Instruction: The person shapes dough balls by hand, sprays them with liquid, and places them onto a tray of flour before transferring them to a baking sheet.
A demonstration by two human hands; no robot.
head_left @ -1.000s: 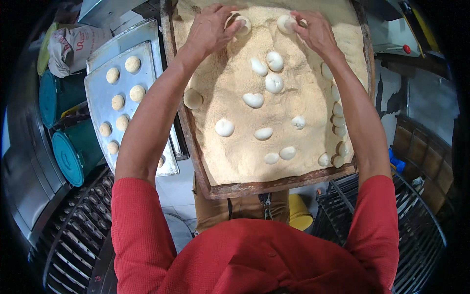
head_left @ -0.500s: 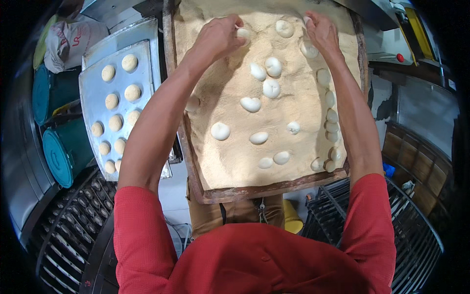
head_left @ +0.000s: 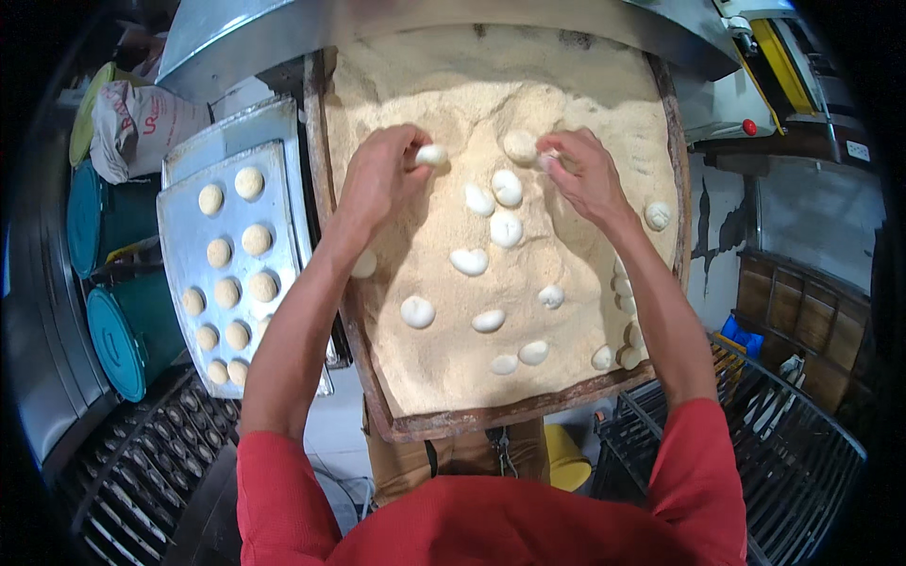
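Note:
A wood-framed tray [head_left: 491, 410] is spread with pale, coarse crumbs [head_left: 434, 368]. Toward its far left, my left hand [head_left: 382, 179] is closed on a smooth white dough ball [head_left: 432, 156], pinched between thumb and fingers. My right hand [head_left: 587, 177] is also closed, a whitish piece of dough [head_left: 547, 161] showing partly between its fingertips. Those fingertips are right beside a crumb-dusted dough ball [head_left: 520, 145]. Between and below the hands lie several white dough balls [head_left: 506, 228], some creased. More dough balls [head_left: 625, 287] line the right side, partly hidden by my right forearm.
A metal baking sheet [head_left: 179, 245] on the left carries several crumb-coated dough balls [head_left: 256, 240]. Lidded teal bins [head_left: 118, 344] and a white sack [head_left: 142, 123] stand beyond it. A metal edge [head_left: 528, 11] overhangs the tray's far end. Dark racks [head_left: 774, 453] flank me below.
Both hands have come nearer to me and closer together over the crumbs, the left still holding its dough ball. The view has shifted, showing more of the tray's far end.

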